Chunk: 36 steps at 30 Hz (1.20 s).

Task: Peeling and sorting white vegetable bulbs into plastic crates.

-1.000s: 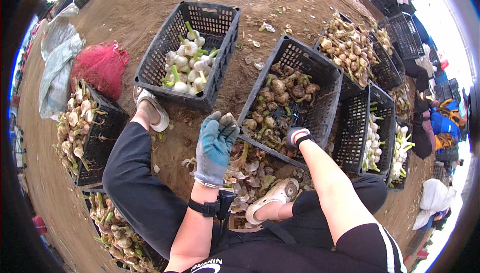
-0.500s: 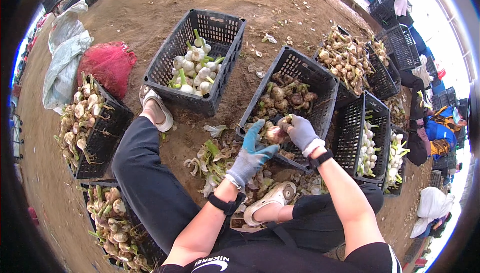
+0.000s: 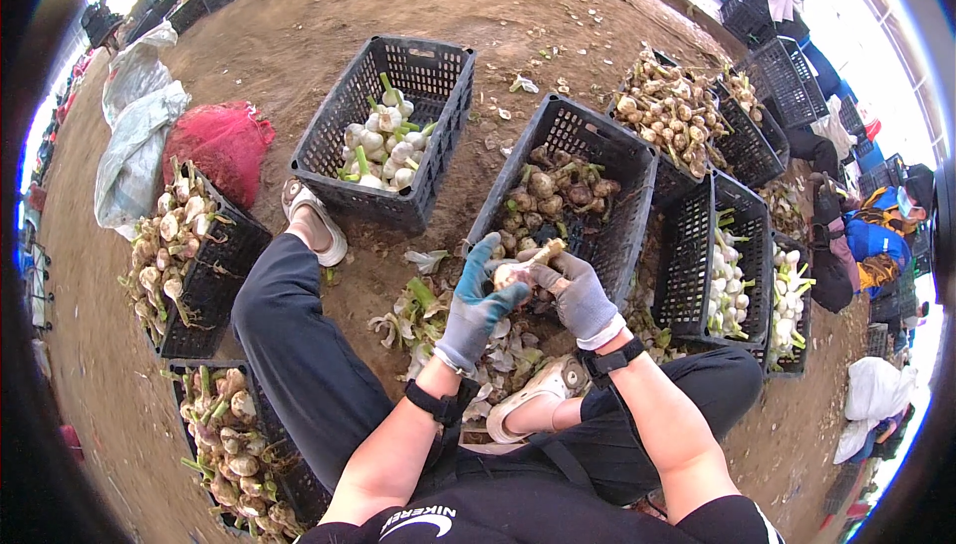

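Observation:
Between my gloved hands is a garlic bulb (image 3: pixel 512 273) with brownish outer skin and a stubby stalk pointing up and right. My left hand (image 3: pixel 474 307), in a grey glove with blue fingers, curls around the bulb's left side. On the other side, my right hand (image 3: pixel 578 297) in a grey glove grips it near the stalk, its fingers bent. Just beyond them stands a black plastic crate (image 3: pixel 633 168) with unpeeled brown garlic (image 3: pixel 550 186) inside. Farther left, another black crate (image 3: pixel 317 136) contains white peeled garlic bulbs (image 3: pixel 383 146) with green stems.
Peeled skins and leaves (image 3: pixel 423 317) litter the dirt floor between my legs. Crates of unpeeled garlic (image 3: pixel 159 255) stand at my left. More crates (image 3: pixel 687 290) line the right, near a seated person (image 3: pixel 876 245). A red net sack (image 3: pixel 219 151) lies at the left.
My right hand has drawn back from over the crate toward my left hand, bringing the garlic bulb nearer me. My left hand has closed in around the bulb.

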Tool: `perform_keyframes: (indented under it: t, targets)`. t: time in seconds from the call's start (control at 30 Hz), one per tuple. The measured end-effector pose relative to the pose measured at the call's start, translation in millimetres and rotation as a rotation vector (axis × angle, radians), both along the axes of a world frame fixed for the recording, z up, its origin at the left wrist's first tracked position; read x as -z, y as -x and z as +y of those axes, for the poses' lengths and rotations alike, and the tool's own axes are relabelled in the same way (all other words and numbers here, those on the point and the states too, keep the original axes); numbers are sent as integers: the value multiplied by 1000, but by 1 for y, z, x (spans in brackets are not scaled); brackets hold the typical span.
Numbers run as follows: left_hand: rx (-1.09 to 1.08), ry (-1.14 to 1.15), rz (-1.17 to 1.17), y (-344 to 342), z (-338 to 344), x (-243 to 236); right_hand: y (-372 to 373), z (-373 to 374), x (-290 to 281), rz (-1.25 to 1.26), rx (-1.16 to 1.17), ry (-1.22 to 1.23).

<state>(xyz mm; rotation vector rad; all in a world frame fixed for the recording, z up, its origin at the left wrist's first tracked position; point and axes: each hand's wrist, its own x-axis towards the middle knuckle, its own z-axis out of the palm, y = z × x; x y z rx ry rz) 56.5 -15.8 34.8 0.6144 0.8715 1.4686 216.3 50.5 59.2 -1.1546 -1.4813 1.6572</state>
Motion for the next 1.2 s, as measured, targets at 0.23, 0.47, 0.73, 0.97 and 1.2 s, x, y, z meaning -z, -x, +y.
perform_keyframes:
  t: [0.23, 0.47, 0.73, 0.97, 1.2]
  targets:
    - [196, 107, -503, 0, 2, 0, -9, 10, 1, -323, -66, -633]
    - [-20, 96, 290, -11, 1, 12, 4, -25, -12, -472, 91, -518]
    - [102, -49, 230, 10, -6, -2, 4, -9, 17, -398, 218, -609]
    - [193, -78, 67, 36, -16, -25, 6, -26, 52, -425, 16, -335]
    - [142, -62, 49, 48, -11, -23, 13, -34, 1, -519, 33, -591]
